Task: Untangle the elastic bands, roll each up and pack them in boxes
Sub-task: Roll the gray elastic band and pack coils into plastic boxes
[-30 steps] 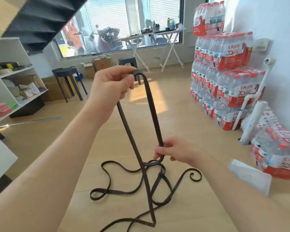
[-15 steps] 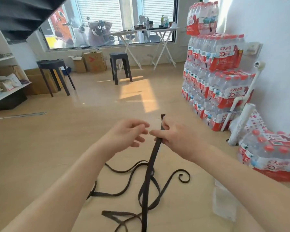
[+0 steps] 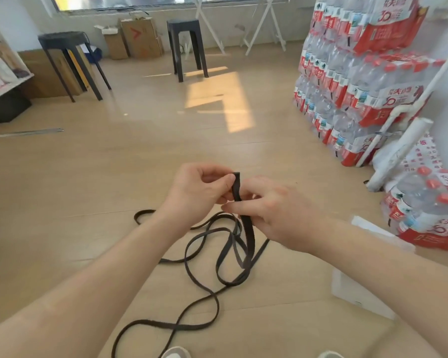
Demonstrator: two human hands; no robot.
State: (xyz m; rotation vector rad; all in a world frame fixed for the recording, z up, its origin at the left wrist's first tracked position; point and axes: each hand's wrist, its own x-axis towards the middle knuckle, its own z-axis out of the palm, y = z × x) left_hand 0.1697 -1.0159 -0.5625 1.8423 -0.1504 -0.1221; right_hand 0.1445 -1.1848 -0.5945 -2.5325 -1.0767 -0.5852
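Pinching the elastic band (image 3: 236, 188), left hand (image 3: 194, 195) and right hand (image 3: 277, 215) grip its end.

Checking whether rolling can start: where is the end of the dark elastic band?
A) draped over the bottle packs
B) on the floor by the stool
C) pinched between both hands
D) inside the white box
C: the end of the dark elastic band sticks up where the left hand and right hand pinch it; the rest lies looped on the wooden floor.
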